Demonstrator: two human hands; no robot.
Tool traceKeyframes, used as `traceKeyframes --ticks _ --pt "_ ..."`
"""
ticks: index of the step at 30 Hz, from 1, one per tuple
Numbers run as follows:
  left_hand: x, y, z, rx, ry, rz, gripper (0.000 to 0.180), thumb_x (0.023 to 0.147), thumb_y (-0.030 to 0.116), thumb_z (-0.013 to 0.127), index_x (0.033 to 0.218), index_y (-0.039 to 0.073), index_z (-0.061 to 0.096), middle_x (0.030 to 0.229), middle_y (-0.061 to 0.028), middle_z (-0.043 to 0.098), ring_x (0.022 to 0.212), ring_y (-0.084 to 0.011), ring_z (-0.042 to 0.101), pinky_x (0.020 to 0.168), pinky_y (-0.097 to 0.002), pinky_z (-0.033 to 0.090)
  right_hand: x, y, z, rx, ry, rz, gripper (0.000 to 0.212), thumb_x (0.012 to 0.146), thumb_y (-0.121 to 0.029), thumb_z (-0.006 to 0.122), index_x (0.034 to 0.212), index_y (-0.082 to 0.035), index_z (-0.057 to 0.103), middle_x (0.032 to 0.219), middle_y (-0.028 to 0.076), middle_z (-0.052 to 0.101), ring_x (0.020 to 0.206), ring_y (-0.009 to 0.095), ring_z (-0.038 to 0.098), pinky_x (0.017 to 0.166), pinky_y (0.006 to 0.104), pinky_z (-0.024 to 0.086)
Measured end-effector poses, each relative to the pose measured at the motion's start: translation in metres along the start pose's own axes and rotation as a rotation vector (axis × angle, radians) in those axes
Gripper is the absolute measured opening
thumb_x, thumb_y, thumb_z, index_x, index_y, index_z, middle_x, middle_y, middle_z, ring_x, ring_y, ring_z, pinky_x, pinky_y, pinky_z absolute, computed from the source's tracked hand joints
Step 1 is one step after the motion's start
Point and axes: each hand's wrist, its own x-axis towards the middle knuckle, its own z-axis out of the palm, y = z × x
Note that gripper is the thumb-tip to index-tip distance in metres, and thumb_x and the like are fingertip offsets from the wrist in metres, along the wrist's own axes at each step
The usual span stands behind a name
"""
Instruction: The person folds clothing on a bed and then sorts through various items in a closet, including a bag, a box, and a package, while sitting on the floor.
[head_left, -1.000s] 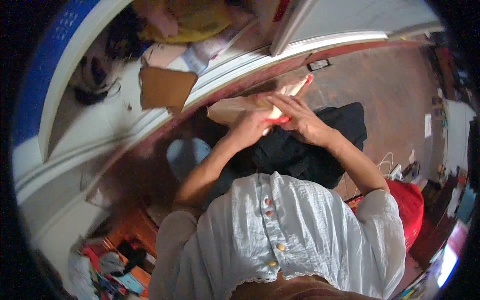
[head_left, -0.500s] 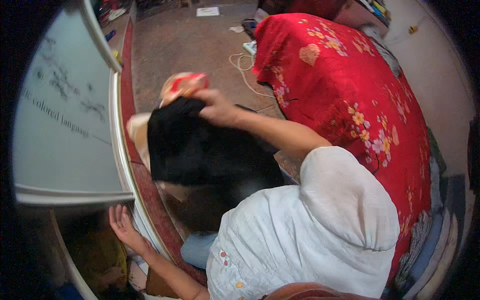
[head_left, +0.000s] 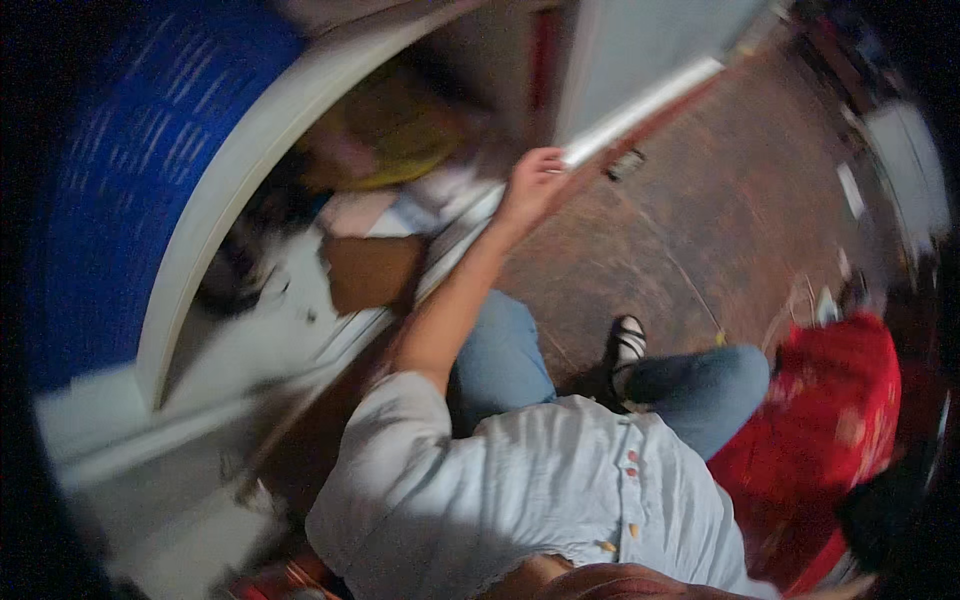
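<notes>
**Left hand (head_left: 532, 190) beside the door rail (head_left: 660, 102), black cloth (head_left: 885, 520) low at the right**

The black cloth sits in the lower right corner, up against the red cover (head_left: 800, 455), with the right hand (head_left: 853, 586) just showing at the bottom rim near it. It's dim and smeared over there; I cannot tell whether that grip is spread or pinching the cloth. If the hold is slack, I'd worry about the bundle sliding off, its own weight pulling it down.

The left arm stretches across the track to the near end of the rail, fingers bent. Whether that grip touches or pinches the edge, I can't make out from here. Should the pale door panel (head_left: 655, 45) run along with fingers at its edge, a fingertip could get nipped.

Next to that forearm, a flat brown piece (head_left: 375, 272) in the cabinet (head_left: 255, 340) reaches about to the track; if it juts over, a sliding panel could catch it and jam.

Farther out, a small dark-framed thing (head_left: 627, 163) lies on the floor (head_left: 700, 210) near the rail. A careless step from the sandalled foot (head_left: 628, 342) could crack or kick it.
</notes>
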Motion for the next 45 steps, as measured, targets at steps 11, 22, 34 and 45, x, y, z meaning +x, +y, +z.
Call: traceKeyframes --ticks 11,22,34,45 --pt "0.000 -0.046 -0.149 0.298 0.963 0.288 0.037 0.072 0.016 0.064 0.102 0.002 0.048 0.103 -0.0095 0.053 0.092 -0.0213 0.051 0.077 -0.0344 0.041 -0.059 -0.444 -0.077 1.237 -0.358 -0.828 0.040 0.086 -0.008 0.043 0.125 -0.005 0.035 0.130 0.009 0.035 0.117 0.023 0.036 0.094 0.0340 0.034" --pt "0.078 -0.022 -0.280 0.984 0.744 -0.145 0.048 0.072 0.019 0.062 0.110 -0.004 0.042 0.103 -0.0190 0.049 0.096 -0.0271 0.048 0.083 -0.0357 0.038 -0.300 -0.584 -0.089 0.850 -0.533 -1.703 0.038 0.072 0.006 0.050 0.107 -0.008 0.052 0.123 0.013 0.042 0.105 0.030 0.048 0.084 0.0336 0.043" --pt "0.050 0.006 -0.198 0.167 0.688 0.201 0.050 0.073 0.018 0.061 0.113 -0.005 0.042 0.107 -0.0223 0.046 0.100 -0.0280 0.046 0.088 -0.0343 0.036 -0.322 -0.592 -0.028 1.225 -1.071 -1.217 0.040 0.077 0.007 0.050 0.115 -0.005 0.045 0.116 0.008 0.046 0.094 0.018 0.052 0.075 0.0256 0.045" --pt "-0.014 0.017 -0.062 1.152 0.534 0.706 0.018 0.070 0.018 0.049 0.083 0.006 0.053 0.086 -0.0093 0.054 0.089 -0.0257 0.051 0.079 -0.0404 0.036 -0.371 -0.727 -0.055 1.425 -0.355 -1.305 0.074 0.067 -0.028 0.071 0.122 0.002 0.031 0.118 0.023 0.038 0.108 0.029 0.041 0.089 0.0334 0.036"
